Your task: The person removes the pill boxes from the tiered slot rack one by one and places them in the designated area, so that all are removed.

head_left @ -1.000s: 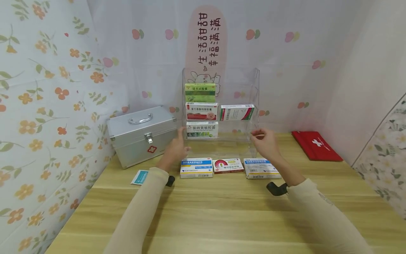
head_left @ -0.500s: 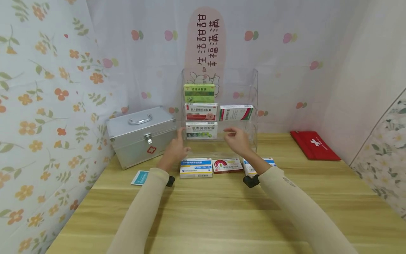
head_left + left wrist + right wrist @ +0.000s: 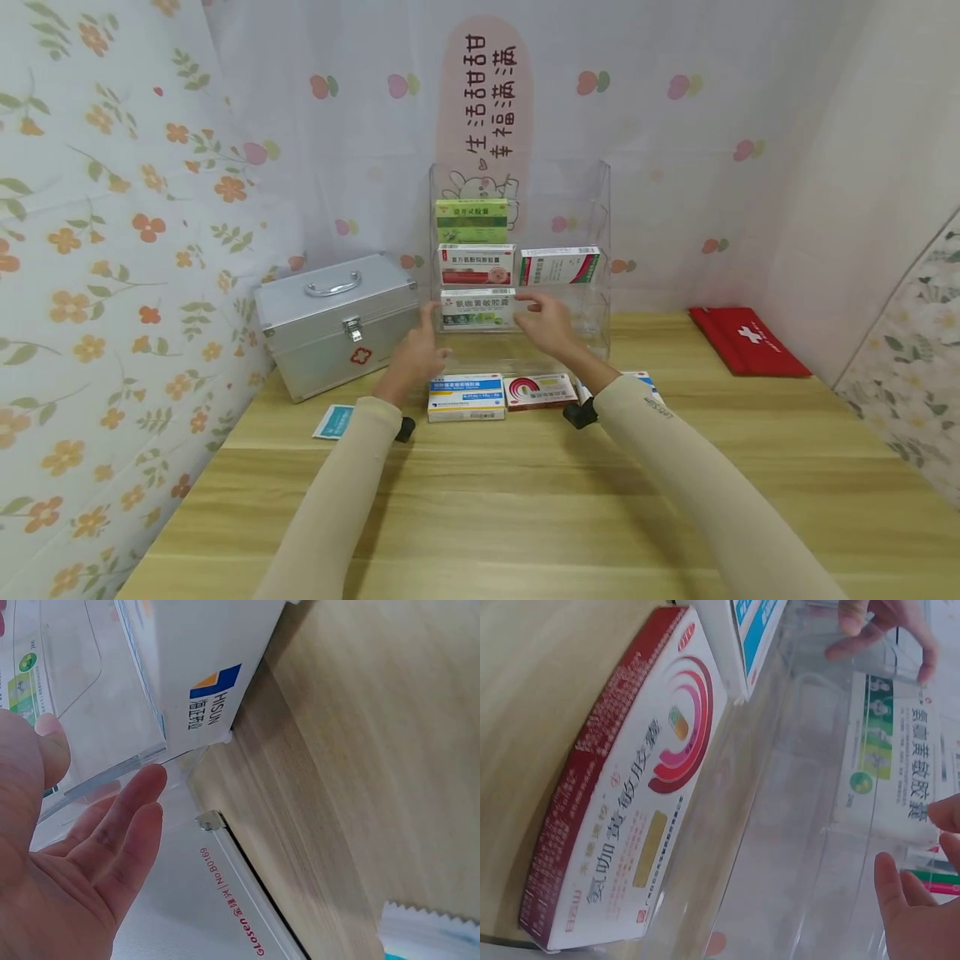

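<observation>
Now at clear acrylic rack [image 3: 596, 208]: left hand [image 3: 415, 354] flat against left wall, fingers straight; right hand [image 3: 546, 321] reaching green-white medicine box [image 3: 477, 308] on bottom shelf, fingers apart.

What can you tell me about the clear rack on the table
The rack is clear plastic, upright at the back of the wooden table, with stepped tiers. Four medicine boxes stand in it: one green on top, two on the next tier, one on the lowest at left. The left hand rests against its left side; the right hand reaches to the lowest box. Three more boxes lie in front.

Bright, even light; soft shadows; edges warped
</observation>
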### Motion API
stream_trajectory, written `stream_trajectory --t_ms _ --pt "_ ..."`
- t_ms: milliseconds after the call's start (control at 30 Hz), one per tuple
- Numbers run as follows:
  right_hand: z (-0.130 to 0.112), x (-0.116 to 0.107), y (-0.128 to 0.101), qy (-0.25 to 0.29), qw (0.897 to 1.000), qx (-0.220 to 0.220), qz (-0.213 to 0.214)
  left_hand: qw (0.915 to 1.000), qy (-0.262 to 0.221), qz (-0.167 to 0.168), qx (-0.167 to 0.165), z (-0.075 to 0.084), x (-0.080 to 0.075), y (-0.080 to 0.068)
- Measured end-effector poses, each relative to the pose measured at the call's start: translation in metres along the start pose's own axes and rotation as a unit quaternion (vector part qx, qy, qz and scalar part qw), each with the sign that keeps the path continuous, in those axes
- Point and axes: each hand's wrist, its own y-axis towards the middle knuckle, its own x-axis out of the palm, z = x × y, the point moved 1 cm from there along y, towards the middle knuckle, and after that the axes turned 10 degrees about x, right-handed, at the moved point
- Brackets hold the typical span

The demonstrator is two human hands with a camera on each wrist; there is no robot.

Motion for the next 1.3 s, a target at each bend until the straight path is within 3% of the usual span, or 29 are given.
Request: stream_trajectory --t_ms 333,600,833,1300 --pt "0.002 0.000 0.009 -0.015 1.000 -0.022 -0.012 0.9999 0.011 0.000 -0.011 0.001 0.001 0.000" --pt "-0.004 0.004 0.012 0.008 0.998 -0.025 -0.057 0.9999 0.006 -0.003 -0.014 0.001 -0.001 -0.001" --pt "-0.005 0.007 0.015 -0.003 0.998 -0.007 -0.062 0.9999 0.007 0.003 -0.012 0.001 0.002 0.001" --pt "-0.001 0.009 0.022 0.007 0.997 -0.015 -0.075 0.9999 0.007 0.014 0.001 0.001 0.001 0.000"
